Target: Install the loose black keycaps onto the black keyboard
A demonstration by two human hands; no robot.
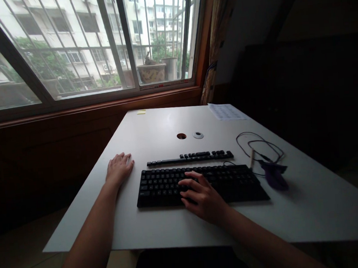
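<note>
A black keyboard (161, 189) lies on the white table in front of me, with its keys on the left side showing. My right hand (204, 196) rests over its middle, fingers spread and slightly bent, and it covers some of the keys beneath. To the left of the keyboard, my left hand (118, 168) lies palm down on the tabletop with its fingers stretched out, holding nothing. Just behind the keyboard runs a line of loose black keycaps (196, 157), set out side by side.
On the right are a looped dark cable (279, 144), a purple cloth-like item (275, 176) and a thin light stick (252, 159). Behind the keycaps, the white table (154, 129) has a round hole (181, 136) beside a round cover (198, 135). Papers (227, 111) and a yellow note (141, 111) lie farther back.
</note>
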